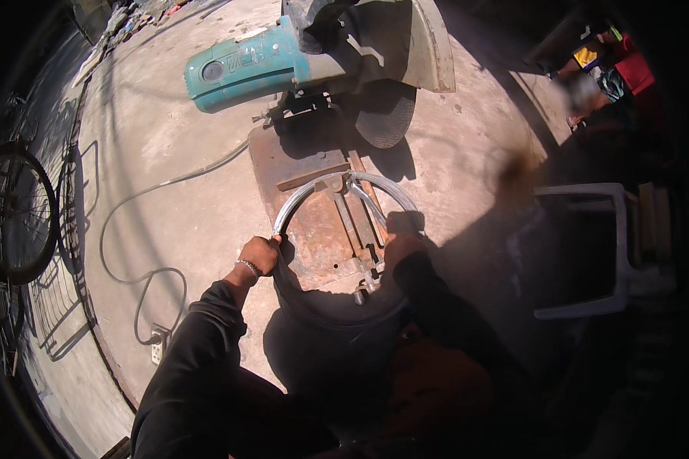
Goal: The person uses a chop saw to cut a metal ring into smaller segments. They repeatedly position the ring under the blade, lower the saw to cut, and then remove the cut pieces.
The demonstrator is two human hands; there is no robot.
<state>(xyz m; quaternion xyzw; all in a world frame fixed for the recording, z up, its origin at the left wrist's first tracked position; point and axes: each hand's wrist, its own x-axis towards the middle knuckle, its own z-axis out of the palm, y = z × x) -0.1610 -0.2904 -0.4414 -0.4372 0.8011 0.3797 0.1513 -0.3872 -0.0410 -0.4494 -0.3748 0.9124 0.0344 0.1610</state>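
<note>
A silvery metal hoop (302, 193) lies over the rusty base plate (314, 245) of a cut-off saw. My left hand (260, 255) is closed on the hoop's left side, with a bracelet at the wrist. My right hand (403, 245), mostly in shadow, is closed on its right side. Near the hoop's top right, a second silvery strip (367, 200) curves inward toward my right hand; I cannot tell whether it is part of the hoop. The saw's teal motor (241, 67) and dark cutting disc (388, 118) stand beyond the hoop, apart from it. The hoop's near side is in shadow.
A screw clamp (366, 279) sits on the base inside the hoop. The cable (106, 229) winds over the concrete floor to a socket strip (158, 348) at left. A bicycle wheel (23, 214) stands far left, a pale plastic chair (622, 245) at right.
</note>
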